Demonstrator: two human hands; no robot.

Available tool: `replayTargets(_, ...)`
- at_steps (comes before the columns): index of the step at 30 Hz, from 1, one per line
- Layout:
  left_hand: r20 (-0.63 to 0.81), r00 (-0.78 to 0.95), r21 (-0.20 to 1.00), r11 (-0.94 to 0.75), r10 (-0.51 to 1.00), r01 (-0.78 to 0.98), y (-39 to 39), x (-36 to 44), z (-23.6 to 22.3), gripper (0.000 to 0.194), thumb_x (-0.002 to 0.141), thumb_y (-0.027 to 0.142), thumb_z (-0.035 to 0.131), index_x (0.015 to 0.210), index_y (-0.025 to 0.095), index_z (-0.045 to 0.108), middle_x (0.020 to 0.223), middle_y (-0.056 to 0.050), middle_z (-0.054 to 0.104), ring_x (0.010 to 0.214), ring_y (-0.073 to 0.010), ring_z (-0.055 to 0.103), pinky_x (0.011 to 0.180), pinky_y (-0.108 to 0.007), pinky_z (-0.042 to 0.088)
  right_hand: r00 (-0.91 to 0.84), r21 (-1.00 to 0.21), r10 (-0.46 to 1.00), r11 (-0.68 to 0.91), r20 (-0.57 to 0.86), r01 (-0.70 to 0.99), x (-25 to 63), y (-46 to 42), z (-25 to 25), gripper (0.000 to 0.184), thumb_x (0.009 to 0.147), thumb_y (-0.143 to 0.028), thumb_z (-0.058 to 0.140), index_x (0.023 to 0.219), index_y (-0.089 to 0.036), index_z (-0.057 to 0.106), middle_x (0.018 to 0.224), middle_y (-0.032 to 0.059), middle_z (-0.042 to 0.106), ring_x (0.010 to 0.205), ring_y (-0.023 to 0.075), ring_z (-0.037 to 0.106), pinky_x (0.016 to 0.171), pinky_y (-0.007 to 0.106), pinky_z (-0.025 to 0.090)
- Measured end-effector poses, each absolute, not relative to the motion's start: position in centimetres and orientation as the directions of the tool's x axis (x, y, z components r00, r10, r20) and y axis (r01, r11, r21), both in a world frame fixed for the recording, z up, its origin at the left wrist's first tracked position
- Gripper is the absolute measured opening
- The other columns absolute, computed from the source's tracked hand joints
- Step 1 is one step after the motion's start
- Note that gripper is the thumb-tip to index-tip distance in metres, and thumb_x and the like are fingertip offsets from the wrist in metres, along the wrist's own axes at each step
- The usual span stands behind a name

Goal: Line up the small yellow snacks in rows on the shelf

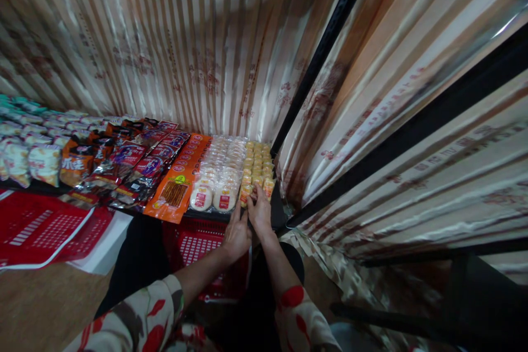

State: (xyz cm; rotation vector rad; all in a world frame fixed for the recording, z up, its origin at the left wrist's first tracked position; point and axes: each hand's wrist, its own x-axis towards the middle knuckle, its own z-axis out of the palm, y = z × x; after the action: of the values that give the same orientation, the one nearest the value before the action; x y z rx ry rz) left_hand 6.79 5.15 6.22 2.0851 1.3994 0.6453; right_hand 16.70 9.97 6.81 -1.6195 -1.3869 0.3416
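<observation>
Small yellow snack packets (pixel 257 160) stand in short rows at the right end of the dark shelf. My right hand (pixel 260 213) is at the front of these rows, its fingers closed around a front packet, partly hidden by the hand. Beside it, my left hand (pixel 238 235) has its index finger stretched toward the lower corner of the front yellow packet. Its other fingers are partly hidden and nothing shows in them. Just left of both hands are rows of round white crackers (pixel 224 198) in clear wrappers with red labels.
An orange flat snack pack (pixel 173 192), dark red and purple packets (pixel 144 168) and white bags (pixel 44 162) line the shelf leftward. Red baskets (pixel 198 245) sit below. A black post (pixel 317 66) and striped sheeting (pixel 185 38) bound the shelf.
</observation>
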Motion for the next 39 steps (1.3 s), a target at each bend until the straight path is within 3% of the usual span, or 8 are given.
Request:
replayTargets(7,0.072,0.351,0.683,-0.303,0.934,0.665,5.3,6.9,6.2,0.063,0.074,0.013,0.043,0.136,0.009,0.035,0.151,-0.009,0.015,0.136,-0.0224,0.021,0.112,-0.029,0.022,0.293,-0.693,0.867,0.079,0.402,0.717,16.7,9.4,5.8,0.061,0.076,-0.018,0.045,0.137,-0.019,0.034,0.127,0.0103,0.050,0.111,0.0212,0.050,0.094,0.040,0.044)
replayTargets(14,0.059,0.357,0.702,-0.294,0.932,0.649,5.3,6.8,6.7,0.055,0.077,0.019,0.044,0.131,0.011,0.043,0.150,-0.009,0.019,0.136,-0.0216,0.022,0.110,-0.028,0.027,0.323,-0.789,0.880,0.090,0.349,0.608,16.1,9.2,5.9,0.061,0.077,-0.017,0.042,0.136,-0.018,0.033,0.114,0.0111,0.055,0.092,0.0178,0.058,0.079,0.034,0.052)
replayTargets(18,0.072,0.363,0.715,-0.301,0.929,0.631,5.4,6.7,6.8,0.056,0.077,0.019,0.045,0.133,0.012,0.042,0.149,-0.008,0.022,0.136,-0.0204,0.023,0.109,-0.027,0.030,0.326,-0.819,0.873,0.132,0.363,0.558,16.0,9.0,5.9,0.052,0.078,-0.016,0.040,0.130,-0.017,0.042,0.123,0.0123,0.049,0.098,0.0169,0.056,0.080,0.032,0.052)
replayTargets(24,0.068,0.388,0.722,-0.314,0.919,0.617,5.5,6.4,6.9,0.055,0.079,0.019,0.043,0.134,0.013,0.041,0.145,-0.007,0.032,0.136,-0.0162,0.021,0.107,-0.024,0.032,0.330,-0.759,0.862,0.092,0.385,0.645,16.0,7.9,5.1,0.039,0.080,-0.018,0.038,0.115,-0.015,0.054,0.117,0.0134,0.051,0.106,0.0197,0.051,0.087,0.036,0.049)
replayTargets(30,0.087,0.422,0.726,-0.348,0.902,0.594,5.4,6.3,6.4,0.053,0.081,0.019,0.041,0.134,0.011,0.040,0.143,-0.008,0.036,0.138,-0.0137,0.012,0.109,-0.025,0.029,0.296,-0.719,0.879,0.074,0.374,0.691,16.1,7.5,4.4,0.038,0.081,-0.019,0.037,0.113,-0.016,0.057,0.114,0.0115,0.057,0.107,0.0207,0.050,0.096,0.041,0.040)
replayTargets(39,0.088,0.426,0.719,-0.354,0.901,0.599,5.3,6.1,6.0,0.050,0.082,0.020,0.042,0.131,0.011,0.041,0.146,-0.009,0.030,0.137,-0.0147,0.018,0.108,-0.028,0.031,0.308,-0.740,0.872,0.088,0.380,0.666,16.0,7.0,4.0,0.042,0.081,-0.016,0.034,0.117,-0.016,0.056,0.115,0.0105,0.057,0.109,0.0190,0.049,0.099,0.040,0.039)
